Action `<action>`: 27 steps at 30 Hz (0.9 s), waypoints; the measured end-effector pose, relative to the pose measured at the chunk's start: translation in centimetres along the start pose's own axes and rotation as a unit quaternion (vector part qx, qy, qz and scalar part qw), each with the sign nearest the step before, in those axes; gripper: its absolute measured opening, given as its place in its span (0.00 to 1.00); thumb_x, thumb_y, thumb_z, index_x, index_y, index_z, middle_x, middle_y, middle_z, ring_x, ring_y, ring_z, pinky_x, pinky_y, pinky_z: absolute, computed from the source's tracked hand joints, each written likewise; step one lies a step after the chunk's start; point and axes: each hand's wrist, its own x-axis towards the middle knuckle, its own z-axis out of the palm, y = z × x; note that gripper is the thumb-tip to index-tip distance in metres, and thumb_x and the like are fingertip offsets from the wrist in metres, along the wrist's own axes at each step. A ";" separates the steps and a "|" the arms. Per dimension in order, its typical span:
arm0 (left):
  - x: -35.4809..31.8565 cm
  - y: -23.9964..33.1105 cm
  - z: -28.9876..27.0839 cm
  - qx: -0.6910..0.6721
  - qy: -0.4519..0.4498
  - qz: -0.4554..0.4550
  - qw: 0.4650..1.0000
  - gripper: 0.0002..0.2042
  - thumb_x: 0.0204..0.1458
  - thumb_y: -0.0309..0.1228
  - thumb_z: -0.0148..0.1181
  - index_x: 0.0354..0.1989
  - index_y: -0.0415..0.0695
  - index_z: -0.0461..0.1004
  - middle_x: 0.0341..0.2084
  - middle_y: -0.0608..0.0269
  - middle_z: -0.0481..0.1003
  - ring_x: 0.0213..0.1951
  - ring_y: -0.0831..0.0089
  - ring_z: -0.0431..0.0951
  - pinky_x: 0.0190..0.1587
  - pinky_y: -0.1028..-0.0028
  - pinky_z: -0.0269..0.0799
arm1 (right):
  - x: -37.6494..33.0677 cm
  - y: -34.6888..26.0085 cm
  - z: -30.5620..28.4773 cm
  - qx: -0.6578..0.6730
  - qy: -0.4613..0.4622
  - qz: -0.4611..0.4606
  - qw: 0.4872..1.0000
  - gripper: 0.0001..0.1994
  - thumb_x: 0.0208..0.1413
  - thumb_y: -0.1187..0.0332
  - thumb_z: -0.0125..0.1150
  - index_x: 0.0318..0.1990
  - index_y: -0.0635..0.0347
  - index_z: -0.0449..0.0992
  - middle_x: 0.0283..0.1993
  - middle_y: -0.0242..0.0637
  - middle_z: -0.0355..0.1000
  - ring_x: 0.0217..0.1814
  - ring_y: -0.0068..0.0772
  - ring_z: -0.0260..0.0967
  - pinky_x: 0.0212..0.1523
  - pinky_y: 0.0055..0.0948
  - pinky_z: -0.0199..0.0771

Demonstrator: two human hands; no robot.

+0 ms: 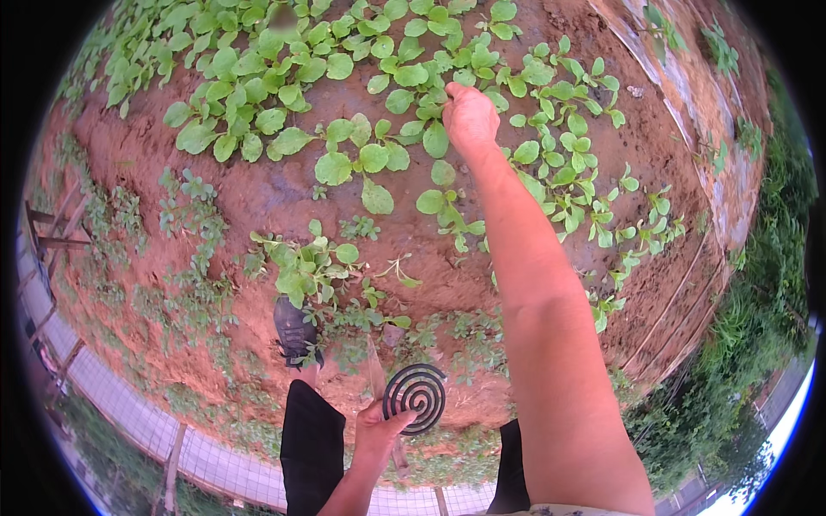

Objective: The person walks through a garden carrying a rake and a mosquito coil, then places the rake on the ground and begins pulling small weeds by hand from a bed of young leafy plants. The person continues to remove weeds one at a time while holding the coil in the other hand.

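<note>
Right hand (470, 116): arm fully extended up the frame, away from the body, over the raised bed of reddish soil (275, 193). The fingers are curled and bunched at the fingertips, closed on a stem or leaf of a small green seedling (434, 138) at the near edge of the dense patch of leafy plants (258, 86). What exactly sits between the fingertips is too small to make out.

Left hand (379, 430): held low and close to the body, closed on the rim of 1 dark spiral coil (415, 396). The coil stands upright above the fist, its flat face turned toward the camera. A thin pale stick (376, 374) rises beside the hand; whether the hand also holds it cannot be told.

Key relation: the seedlings lie well ahead of the body, directly under the right hand. The right hand is the nearer one by a wide margin; the left hand is well apart from the plants and occupied with the coil.

Surroundings: 1 dark shoe (295, 331) rests on the bed edge among low weeds (198, 292). A wire fence (138, 404) runs along the lower left. Further seedlings (568, 172) spread to the right of the forearm
</note>
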 end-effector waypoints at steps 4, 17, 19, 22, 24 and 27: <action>-0.1 0.1 0.1 0.012 -0.002 0.000 1.000 0.07 0.47 0.17 0.63 0.34 0.39 0.79 0.33 0.66 0.79 0.34 0.81 0.77 0.42 0.78 0.72 | -0.5 0.3 -0.6 -0.022 0.039 -0.101 0.994 0.05 0.53 0.68 0.60 0.32 0.59 0.78 0.30 0.33 0.76 0.31 0.29 0.69 0.37 0.31 0.70; 0.1 0.0 0.0 0.023 -0.008 0.007 1.000 0.06 0.47 0.20 0.63 0.33 0.40 0.79 0.32 0.66 0.80 0.34 0.80 0.77 0.43 0.77 0.71 | 6.1 1.7 -3.7 0.050 -0.077 0.068 0.993 0.11 0.51 0.64 0.63 0.42 0.52 0.79 0.31 0.33 0.75 0.24 0.24 0.69 0.28 0.25 0.71; 0.4 -0.1 0.3 0.022 -0.018 0.009 1.000 0.06 0.47 0.20 0.64 0.34 0.40 0.79 0.32 0.66 0.80 0.34 0.80 0.77 0.43 0.76 0.71 | 8.8 4.6 -3.3 -0.042 -0.035 0.038 0.998 0.11 0.52 0.63 0.61 0.43 0.51 0.79 0.26 0.31 0.74 0.20 0.23 0.68 0.26 0.25 0.70; 0.4 -0.3 0.1 0.015 -0.025 0.008 1.000 0.06 0.47 0.20 0.64 0.34 0.40 0.79 0.33 0.66 0.80 0.34 0.80 0.77 0.44 0.76 0.71 | 9.8 5.6 -3.7 -0.028 0.013 0.082 0.996 0.14 0.52 0.62 0.60 0.46 0.49 0.78 0.23 0.32 0.74 0.18 0.24 0.69 0.29 0.27 0.72; -0.1 0.0 -0.5 0.014 -0.012 0.011 1.000 0.06 0.47 0.20 0.64 0.34 0.40 0.79 0.33 0.66 0.79 0.34 0.80 0.77 0.44 0.76 0.71 | 7.0 4.0 -3.5 -0.125 0.023 0.040 0.991 0.16 0.51 0.60 0.61 0.47 0.48 0.78 0.30 0.36 0.76 0.29 0.30 0.73 0.39 0.29 0.73; -0.3 0.1 -0.6 0.012 -0.008 0.015 1.000 0.07 0.47 0.20 0.64 0.35 0.40 0.79 0.33 0.66 0.79 0.35 0.80 0.77 0.44 0.76 0.71 | 5.5 2.5 -4.2 -0.179 0.031 0.031 0.983 0.18 0.50 0.58 0.62 0.50 0.48 0.77 0.39 0.39 0.76 0.41 0.36 0.74 0.46 0.31 0.72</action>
